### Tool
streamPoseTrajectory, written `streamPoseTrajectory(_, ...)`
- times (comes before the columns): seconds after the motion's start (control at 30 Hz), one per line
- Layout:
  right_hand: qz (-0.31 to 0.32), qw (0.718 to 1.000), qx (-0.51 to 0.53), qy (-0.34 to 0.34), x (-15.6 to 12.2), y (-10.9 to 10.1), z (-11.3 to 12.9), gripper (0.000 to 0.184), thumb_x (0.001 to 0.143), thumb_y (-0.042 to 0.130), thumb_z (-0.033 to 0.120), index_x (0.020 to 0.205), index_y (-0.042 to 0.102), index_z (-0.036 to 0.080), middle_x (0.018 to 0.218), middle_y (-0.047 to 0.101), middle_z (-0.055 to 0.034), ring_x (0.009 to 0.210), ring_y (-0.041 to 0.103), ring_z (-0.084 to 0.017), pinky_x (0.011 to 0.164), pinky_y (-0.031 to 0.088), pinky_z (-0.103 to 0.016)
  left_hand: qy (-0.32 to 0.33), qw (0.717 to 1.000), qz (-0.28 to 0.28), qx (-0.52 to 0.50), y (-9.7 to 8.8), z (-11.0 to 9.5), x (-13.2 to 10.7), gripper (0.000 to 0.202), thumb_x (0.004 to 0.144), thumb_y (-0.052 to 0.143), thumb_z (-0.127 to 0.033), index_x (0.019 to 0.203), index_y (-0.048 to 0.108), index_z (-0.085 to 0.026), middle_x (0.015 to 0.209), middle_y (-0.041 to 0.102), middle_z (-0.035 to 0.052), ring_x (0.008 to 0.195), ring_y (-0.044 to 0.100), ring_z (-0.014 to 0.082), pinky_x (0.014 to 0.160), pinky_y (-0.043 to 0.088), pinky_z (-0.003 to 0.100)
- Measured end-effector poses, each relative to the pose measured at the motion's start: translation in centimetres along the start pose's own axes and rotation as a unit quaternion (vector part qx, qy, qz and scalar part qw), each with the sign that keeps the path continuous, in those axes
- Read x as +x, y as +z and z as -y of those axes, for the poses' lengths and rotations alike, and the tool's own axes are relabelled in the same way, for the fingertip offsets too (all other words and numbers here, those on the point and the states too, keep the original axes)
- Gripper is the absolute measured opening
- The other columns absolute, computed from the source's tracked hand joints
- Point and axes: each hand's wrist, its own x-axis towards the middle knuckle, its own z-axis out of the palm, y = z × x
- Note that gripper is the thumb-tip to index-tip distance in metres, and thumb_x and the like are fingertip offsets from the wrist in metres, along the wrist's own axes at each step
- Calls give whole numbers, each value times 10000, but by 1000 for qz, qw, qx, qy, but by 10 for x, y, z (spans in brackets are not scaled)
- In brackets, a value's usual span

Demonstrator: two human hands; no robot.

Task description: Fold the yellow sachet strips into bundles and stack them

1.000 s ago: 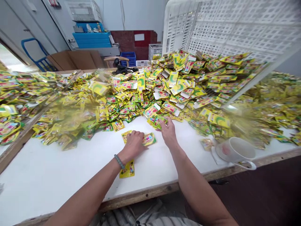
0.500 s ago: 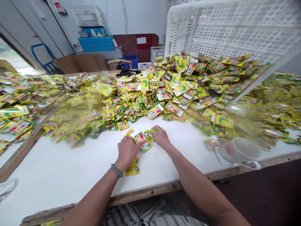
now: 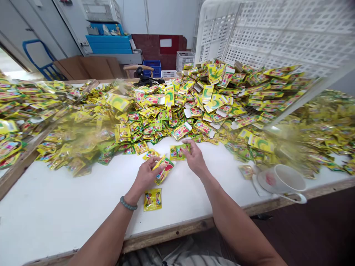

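My left hand (image 3: 146, 174) grips a small flat carton (image 3: 165, 171) printed yellow and green with red fruit, tilted above the white tabletop (image 3: 91, 207). To its right, my right hand (image 3: 196, 159) pinches the right end of a green and yellow sachet (image 3: 176, 152), close to the carton's upper end. The two are side by side. A yellow sachet (image 3: 152, 200) lies flat below my left hand. Another sachet (image 3: 151, 154) rests just beyond my left fingers.
A large heap of cartons and sachets (image 3: 155, 122) spreads across the far side. A tipped white plastic crate (image 3: 266, 40) stands at the right with cartons spilling out. A translucent mug (image 3: 281, 181) sits near the table's right front edge. A wooden strip (image 3: 24, 160) runs along the left.
My left hand has lifted and tilted the carton, drawing it slightly left. My right hand has shifted a little up and right with the sachet. The view has turned slightly.
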Motion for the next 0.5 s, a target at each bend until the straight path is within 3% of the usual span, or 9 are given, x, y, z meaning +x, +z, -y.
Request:
streamPoseTrajectory(0.13, 115, 991, -74, -11, -3, -7, 8, 239, 844, 483, 265, 1061, 573, 219, 883, 621, -23, 755, 543, -180, 727, 437, -296, -46, 994, 27, -98, 1, -1, -3, 476, 624, 848, -432, 945, 609, -173, 877, 761, 36, 705, 696, 171, 677, 543, 286)
streamPoseTrajectory(0.27, 203, 977, -67, -8, -1, -15, 9, 229, 849, 486, 243, 1064, 562, 225, 858, 596, 4, 744, 510, -158, 708, 412, -272, -87, 988, 33, -125, 0, -2, -4, 474, 575, 886, -402, 894, 631, -160, 764, 751, 7, 598, 664, 133, 576, 517, 235)
streamPoseTrajectory(0.5, 235, 972, -6, 12, 3, -19, 2, 189, 845, 542, 285, 1026, 552, 231, 906, 559, 11, 795, 486, -148, 725, 398, -260, -106, 983, 47, -143, 0, -6, -7, 473, 553, 908, -374, 875, 648, -144, 737, 752, 8, 578, 657, 115, 550, 511, 205)
